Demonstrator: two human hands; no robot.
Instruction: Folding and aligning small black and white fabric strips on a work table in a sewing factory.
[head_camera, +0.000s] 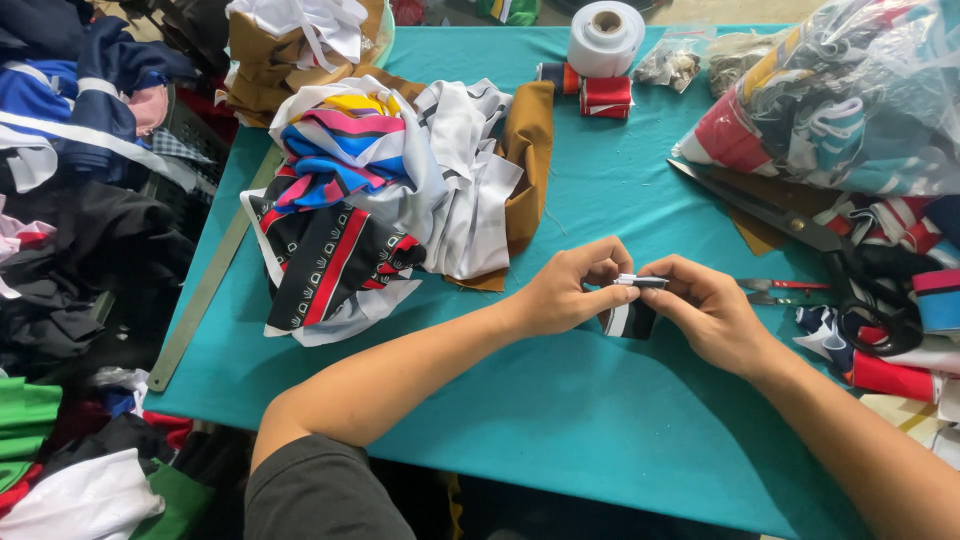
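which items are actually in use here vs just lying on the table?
In use:
- left hand and right hand, both pinching the small folded fabric strip

Lying about:
- large black scissors
- small red-handled snips
- heap of printed fabric pieces
- white tape roll
- clear bag of trims
- metal ruler along the table edge

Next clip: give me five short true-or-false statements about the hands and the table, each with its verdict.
1. Both hands, left hand and right hand, pinch one small fabric strip. True.
2. The big scissors are in the right hand. False: they lie on the table.
3. The table cover is teal. True.
4. The white tape roll sits beside the left elbow. False: it stands at the far edge.
5. A fabric pile lies left of the hands. True.
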